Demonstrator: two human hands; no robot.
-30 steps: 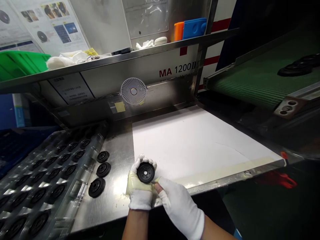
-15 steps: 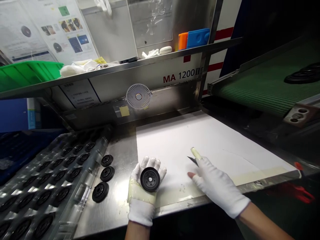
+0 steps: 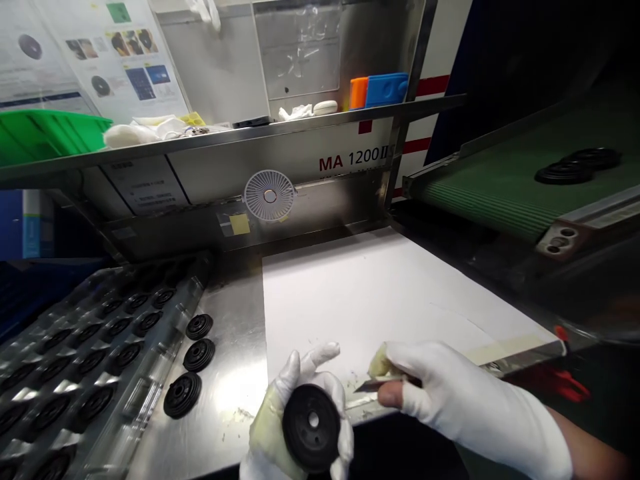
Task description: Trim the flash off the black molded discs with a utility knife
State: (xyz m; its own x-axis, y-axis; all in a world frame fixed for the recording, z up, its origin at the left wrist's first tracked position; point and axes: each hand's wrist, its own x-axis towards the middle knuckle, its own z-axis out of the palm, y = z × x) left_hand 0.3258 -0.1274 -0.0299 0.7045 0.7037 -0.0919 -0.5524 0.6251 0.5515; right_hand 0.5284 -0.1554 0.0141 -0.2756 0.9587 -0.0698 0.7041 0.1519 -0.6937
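My left hand (image 3: 273, 430), in a white glove with yellowish tape, is closed around a black round grooved wheel (image 3: 310, 443) with a small centre hole, tilted toward the camera. My right hand (image 3: 450, 393), gloved with the thumb tip bare and tape on the index finger, pinches a small pointed knife (image 3: 370, 385). Its blade points left at the wheel, with a gap between them; its handle is mostly hidden in the fingers. Three similar black wheels, the nearest one (image 3: 183, 395) among them, lie in a row on the metal table left of my hands.
A clear plastic tray (image 3: 137, 400) with several black wheels stands at left. A white sheet (image 3: 330, 293) covers part of the table. At right, a green conveyor belt (image 3: 480, 190) carries black wheels (image 3: 570, 170). Above runs a shelf with a green bin (image 3: 50, 137); below it is a fan (image 3: 270, 195).
Both hands have moved nearer the camera, and the right hand has come closer to the wheel. My left fingers have curled around the wheel, which lay on the open palm. The view has shifted slightly.
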